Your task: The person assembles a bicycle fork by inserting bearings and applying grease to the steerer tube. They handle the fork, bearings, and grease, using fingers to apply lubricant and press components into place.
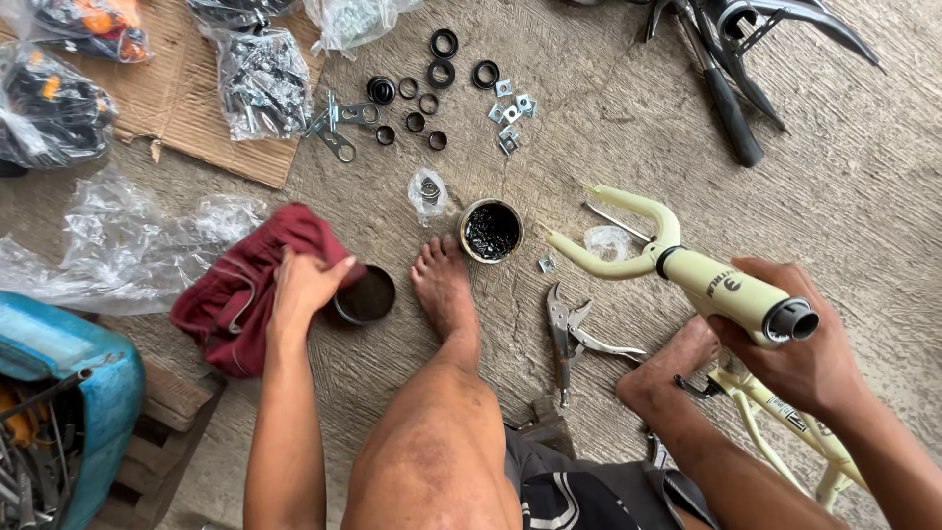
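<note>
My right hand [800,348] grips the head tube of a cream bicycle frame [731,290], with the cream fork [618,240] sticking out towards the floor. My left hand [304,285] presses down on a dark red rag [245,285] lying on the concrete floor. A round tin lid [366,296] lies right beside that hand. An open tin of black grease [491,231] stands just beyond my bare foot [444,290]. Locking pliers [571,334] lie between my two feet.
Black rings, washers and small metal brackets [432,88] are spread on the floor ahead. Plastic bags of parts [260,83] lie on cardboard [182,98] at upper left. A blue toolbox [69,383] sits at left; dark bicycle parts [731,59] lie upper right.
</note>
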